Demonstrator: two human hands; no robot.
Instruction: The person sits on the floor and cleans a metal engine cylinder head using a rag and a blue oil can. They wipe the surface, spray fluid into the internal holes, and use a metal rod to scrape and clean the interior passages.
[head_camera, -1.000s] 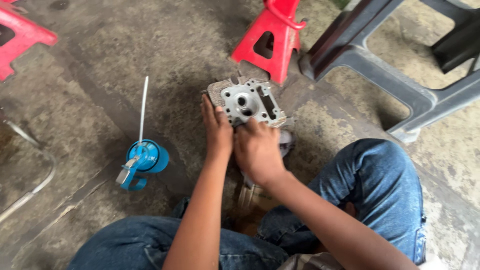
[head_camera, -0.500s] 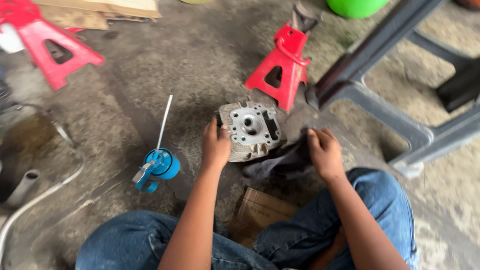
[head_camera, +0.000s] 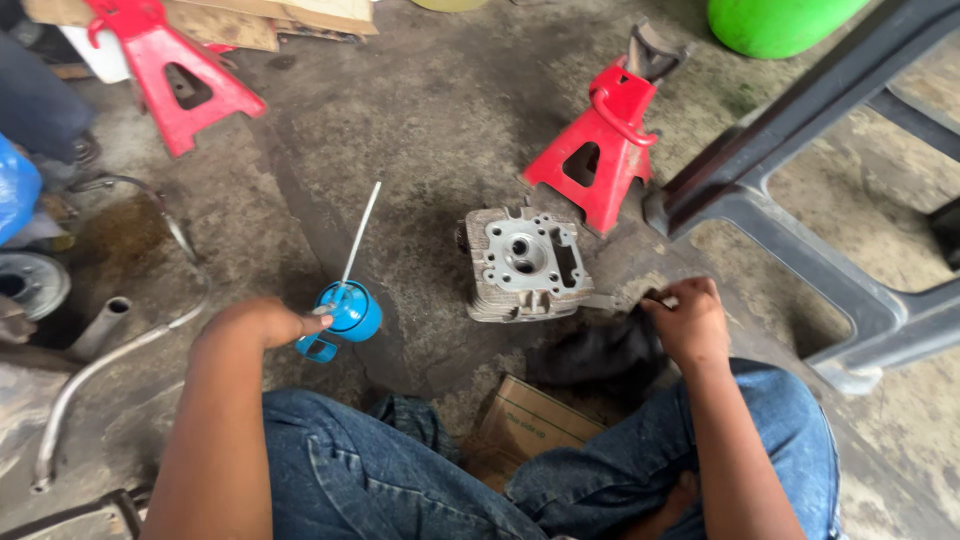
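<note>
The left hand (head_camera: 262, 322) stretches outward, fingers pointing right. The right hand (head_camera: 690, 322) curls downward, fingers pinched together. Both forearms are bare.

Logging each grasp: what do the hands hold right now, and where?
Left hand touches the blue oil can body; right hand pinches the dark rag edge.

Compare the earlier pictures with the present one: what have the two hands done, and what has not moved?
The left hand let go of the cylinder head and reached to the blue oil can. The right hand left the head earlier and grips the dark rag. Cylinder head and red jack stand stayed put.
</note>
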